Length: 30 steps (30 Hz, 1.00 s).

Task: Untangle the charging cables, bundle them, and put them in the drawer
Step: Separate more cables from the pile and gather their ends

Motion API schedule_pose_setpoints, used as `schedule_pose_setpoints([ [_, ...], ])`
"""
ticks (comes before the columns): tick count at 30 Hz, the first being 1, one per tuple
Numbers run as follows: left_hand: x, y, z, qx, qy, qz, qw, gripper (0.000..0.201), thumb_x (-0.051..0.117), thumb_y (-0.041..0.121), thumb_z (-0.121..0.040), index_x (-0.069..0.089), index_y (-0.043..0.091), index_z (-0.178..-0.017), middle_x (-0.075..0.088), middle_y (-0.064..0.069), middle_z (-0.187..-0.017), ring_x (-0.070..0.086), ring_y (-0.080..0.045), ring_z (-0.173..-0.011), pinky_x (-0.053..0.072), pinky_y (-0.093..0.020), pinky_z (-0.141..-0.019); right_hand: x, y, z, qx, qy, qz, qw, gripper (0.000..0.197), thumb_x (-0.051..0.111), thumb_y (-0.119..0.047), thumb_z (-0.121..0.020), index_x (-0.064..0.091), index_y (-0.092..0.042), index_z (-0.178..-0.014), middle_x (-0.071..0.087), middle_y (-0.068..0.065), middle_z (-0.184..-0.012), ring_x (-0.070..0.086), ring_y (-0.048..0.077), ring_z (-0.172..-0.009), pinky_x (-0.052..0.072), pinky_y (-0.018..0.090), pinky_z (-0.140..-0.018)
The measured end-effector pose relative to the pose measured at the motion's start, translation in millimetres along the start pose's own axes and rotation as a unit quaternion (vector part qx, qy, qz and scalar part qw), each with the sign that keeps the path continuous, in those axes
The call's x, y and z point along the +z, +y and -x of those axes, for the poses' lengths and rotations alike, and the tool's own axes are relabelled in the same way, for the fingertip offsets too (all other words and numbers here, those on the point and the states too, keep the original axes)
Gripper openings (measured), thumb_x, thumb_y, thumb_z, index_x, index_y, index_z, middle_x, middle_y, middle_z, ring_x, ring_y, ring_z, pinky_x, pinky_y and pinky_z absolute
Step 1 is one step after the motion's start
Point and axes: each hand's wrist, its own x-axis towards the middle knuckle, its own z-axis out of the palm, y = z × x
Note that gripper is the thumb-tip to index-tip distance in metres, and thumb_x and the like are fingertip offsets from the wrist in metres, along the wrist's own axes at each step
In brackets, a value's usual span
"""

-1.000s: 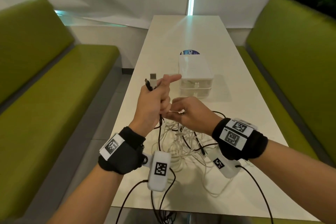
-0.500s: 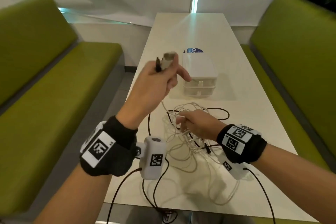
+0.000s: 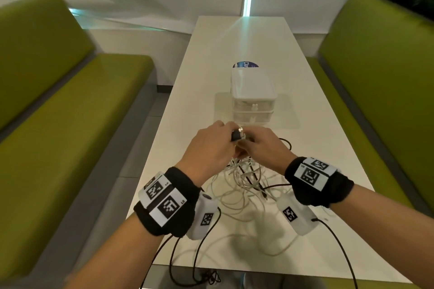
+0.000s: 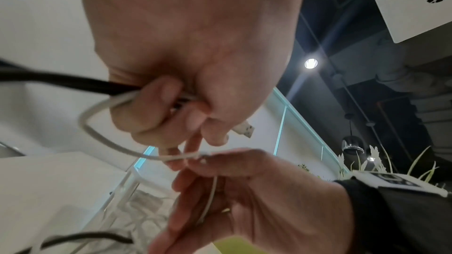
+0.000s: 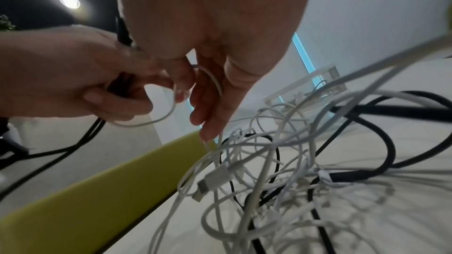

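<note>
A tangle of white and black charging cables (image 3: 244,185) lies on the white table (image 3: 317,148) in front of me. My left hand (image 3: 211,145) grips a black cable (image 4: 61,80) and a white cable (image 4: 97,134), and a white USB plug (image 4: 244,129) sticks out past its fingers. My right hand (image 3: 265,148) meets it above the pile and pinches a thin white cable (image 5: 215,82) that runs down into the tangle (image 5: 281,177). A small clear two-drawer box (image 3: 252,98) stands just beyond both hands, its drawers closed.
Green benches (image 3: 70,112) flank the table on the left and right (image 3: 380,91). A round blue sticker (image 3: 245,65) lies behind the drawer box. Black wires (image 3: 187,263) from the wrist cameras hang over the table's near edge.
My left hand has come down from its raised position with the plug ends and now meets the right hand just above the tangle. The right hand has lifted slightly toward it.
</note>
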Motion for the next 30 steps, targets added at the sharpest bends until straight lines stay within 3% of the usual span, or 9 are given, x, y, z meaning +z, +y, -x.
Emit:
schedule_pose_setpoints([
  [4,7.1,-0.3,0.3,-0.028,-0.026,-0.023,0.999,0.011,0.043,0.013,-0.095,0.053,0.01,-0.094,0.064,-0.012,-0.096,0.052,-0.027,-0.077,0.031,-0.031,-0.063,-0.9,6.7,-0.1,-0.019,-0.04,0.054,0.998,0.016,0.058,-0.016,-0.093,0.071,-0.008,-0.088,0.073,0.008,-0.08,0.07,0.022,-0.075,0.056,0.048,-0.082],
  [7,0.8,-2.0,-0.3,-0.04,0.038,-0.009,0.998,0.015,0.044,0.015,-0.095,0.053,0.013,-0.083,0.063,-0.009,-0.084,0.054,-0.028,-0.075,0.032,-0.033,-0.062,-0.9,11.0,0.9,-0.027,-0.059,0.047,0.997,0.025,0.062,-0.031,-0.093,0.068,-0.01,-0.082,0.072,0.004,-0.082,0.071,0.019,-0.08,0.057,0.047,-0.083],
  [11,-11.1,3.0,3.6,-0.039,0.157,0.122,0.979,0.027,0.044,0.016,-0.098,0.054,0.018,-0.073,0.065,-0.001,-0.081,0.058,-0.024,-0.074,0.037,-0.037,-0.06,3.5,17.8,-0.5,-0.036,-0.071,0.042,0.996,0.013,0.064,-0.017,-0.094,0.068,-0.009,-0.085,0.07,-0.001,-0.083,0.066,0.007,-0.076,0.057,0.032,-0.079],
  [14,-21.6,6.5,2.9,-0.033,0.232,0.335,0.912,0.038,0.046,0.024,-0.101,0.048,0.025,-0.063,0.055,0.01,-0.065,0.041,-0.013,-0.053,0.032,-0.034,-0.05,10.7,29.8,-1.2,-0.053,-0.062,0.121,0.989,0.013,0.061,-0.015,-0.094,0.069,-0.014,-0.084,0.067,-0.013,-0.074,0.062,-0.002,-0.07,0.052,0.025,-0.072],
  [19,-40.9,16.7,7.9,0.055,0.261,0.608,0.748,0.029,0.04,0.026,-0.103,0.05,0.018,-0.077,0.051,0.011,-0.066,0.026,-0.003,-0.039,0.022,-0.017,-0.038,12.6,35.3,-3.9,-0.046,-0.107,0.181,0.977,0.015,0.062,-0.022,-0.093,0.071,-0.013,-0.085,0.065,-0.012,-0.073,0.056,0.0,-0.066,0.041,0.019,-0.067],
  [21,-36.1,13.0,5.5,0.041,0.258,0.568,0.78,0.031,0.043,0.03,-0.103,0.054,0.02,-0.076,0.048,0.005,-0.067,0.029,-0.005,-0.041,0.024,-0.019,-0.041,12.7,28.8,-4.0,-0.035,-0.103,0.185,0.977,0.024,0.057,-0.025,-0.097,0.069,-0.011,-0.082,0.07,-0.01,-0.077,0.059,0.003,-0.069,0.046,0.023,-0.067],
  [23,-23.7,5.0,0.6,0.01,0.226,0.455,0.861,0.032,0.046,0.023,-0.102,0.059,0.026,-0.073,0.052,0.009,-0.067,0.042,-0.004,-0.05,0.033,-0.026,-0.049,12.5,20.1,-4.0,-0.025,-0.078,0.152,0.985,0.029,0.052,-0.025,-0.1,0.065,-0.013,-0.077,0.074,-0.007,-0.079,0.066,0.008,-0.071,0.053,0.028,-0.07],
  [26,2.4,-4.6,-2.5,-0.016,0.122,0.239,0.963,0.03,0.044,0.009,-0.096,0.06,0.027,-0.078,0.068,0.008,-0.093,0.064,-0.013,-0.091,0.05,-0.039,-0.079,10.0,8.1,-1.4,-0.025,-0.043,0.108,0.993,0.025,0.049,-0.026,-0.101,0.064,-0.022,-0.081,0.074,-0.003,-0.077,0.069,0.011,-0.07,0.054,0.028,-0.069],
  [30,26.8,-7.5,1.3,-0.06,0.079,0.117,0.988,0.021,0.046,0.015,-0.095,0.055,0.018,-0.114,0.061,-0.004,-0.112,0.06,-0.027,-0.101,0.046,-0.036,-0.08,9.7,7.3,4.1,-0.045,-0.005,0.111,0.993,0.025,0.051,-0.024,-0.099,0.066,-0.024,-0.08,0.069,-0.012,-0.069,0.064,-0.002,-0.065,0.047,0.017,-0.065],
])
